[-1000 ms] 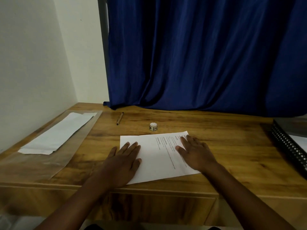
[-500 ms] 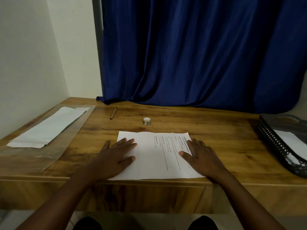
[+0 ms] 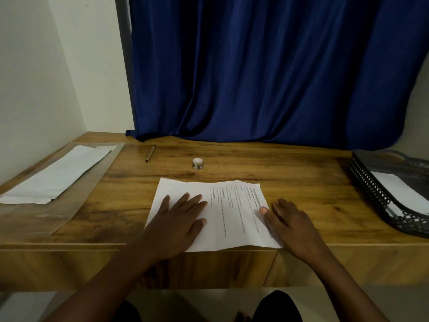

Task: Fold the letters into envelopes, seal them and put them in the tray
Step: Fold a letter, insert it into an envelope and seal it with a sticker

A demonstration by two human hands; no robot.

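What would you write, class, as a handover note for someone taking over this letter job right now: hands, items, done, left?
Left hand: open, flat on the letter's left half.
Right hand: open, at the letter's right edge, thumb on the paper.
The letter lies unfolded at the desk's front edge.
Envelopes lie far left on a clear plastic sheet; tape roll and pen behind the letter.
Tray far right, with white paper in it.
Done: this letter not yet folded.
Left: fold, insert, seal, put in tray.
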